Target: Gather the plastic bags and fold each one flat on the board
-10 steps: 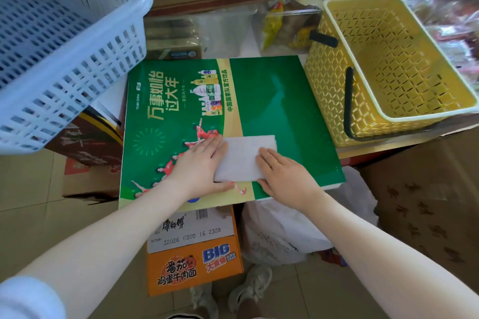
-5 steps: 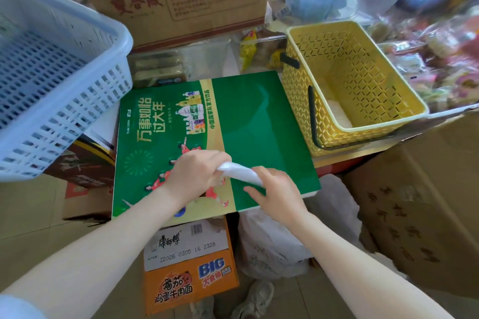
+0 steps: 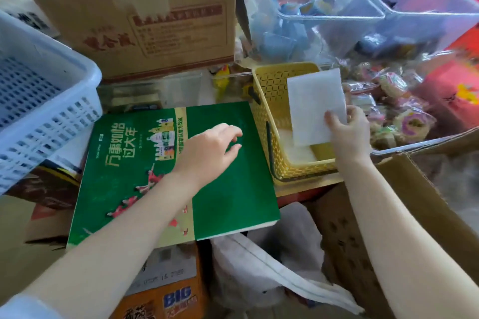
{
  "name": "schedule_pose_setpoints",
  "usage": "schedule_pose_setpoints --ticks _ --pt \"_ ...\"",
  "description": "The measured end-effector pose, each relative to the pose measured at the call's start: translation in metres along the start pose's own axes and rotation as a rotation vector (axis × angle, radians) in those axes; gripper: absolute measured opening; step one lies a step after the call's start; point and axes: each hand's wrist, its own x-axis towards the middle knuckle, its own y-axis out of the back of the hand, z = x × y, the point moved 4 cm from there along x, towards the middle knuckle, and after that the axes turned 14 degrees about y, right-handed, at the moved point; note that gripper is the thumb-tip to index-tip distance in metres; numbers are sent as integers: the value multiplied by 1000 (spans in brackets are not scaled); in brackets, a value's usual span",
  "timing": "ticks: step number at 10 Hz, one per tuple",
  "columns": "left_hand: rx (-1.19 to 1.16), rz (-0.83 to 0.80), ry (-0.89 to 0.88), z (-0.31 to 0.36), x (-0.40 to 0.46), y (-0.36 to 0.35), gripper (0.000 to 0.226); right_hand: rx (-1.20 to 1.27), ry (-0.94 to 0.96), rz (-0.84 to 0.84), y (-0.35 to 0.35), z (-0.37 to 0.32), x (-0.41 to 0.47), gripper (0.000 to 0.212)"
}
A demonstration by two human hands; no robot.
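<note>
My right hand [image 3: 348, 132] pinches a white plastic bag [image 3: 315, 106], folded into a flat rectangle, by its lower right corner. The bag hangs over the yellow basket [image 3: 269, 90], which holds more white folded plastic [image 3: 298, 147] at its bottom. The green board [image 3: 233, 189] lies bare to the left of the basket. Over its middle hovers my left hand [image 3: 210, 150], fingers loosely curled, holding nothing. A heap of loose white plastic bags [image 3: 264, 272] lies on the floor below the board's front edge.
A pale blue basket [image 3: 46, 101] stands at the left, a brown carton [image 3: 145, 15] behind the board. Clear bins of wrapped snacks [image 3: 363, 23] fill the back right. A large open carton [image 3: 404, 215] sits at the right, an orange box [image 3: 166, 298] under the board.
The folded bag was lifted off the green board and carried right over the yellow basket by my right hand. My left hand let go of it and stays over the board.
</note>
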Motion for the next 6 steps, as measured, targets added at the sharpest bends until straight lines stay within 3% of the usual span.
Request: schedule_pose_setpoints --ticks 1,2,3,4,5,6 --pt "66 -86 96 -8 5 -24 25 -164 -237 -220 -19 38 24 32" --pt "89 -126 172 -8 8 -32 23 -142 -431 -397 -36 60 32 29" --pt "100 -138 206 -5 8 -33 23 -174 -535 -450 -41 73 34 26" --pt "136 -160 210 1 5 -30 23 -380 -531 -569 -38 78 34 32" --pt "139 -149 169 6 5 -26 24 -546 -350 -540 -36 74 39 19" --pt "141 -178 174 9 4 -24 28 -449 -100 -395 -32 53 41 25"
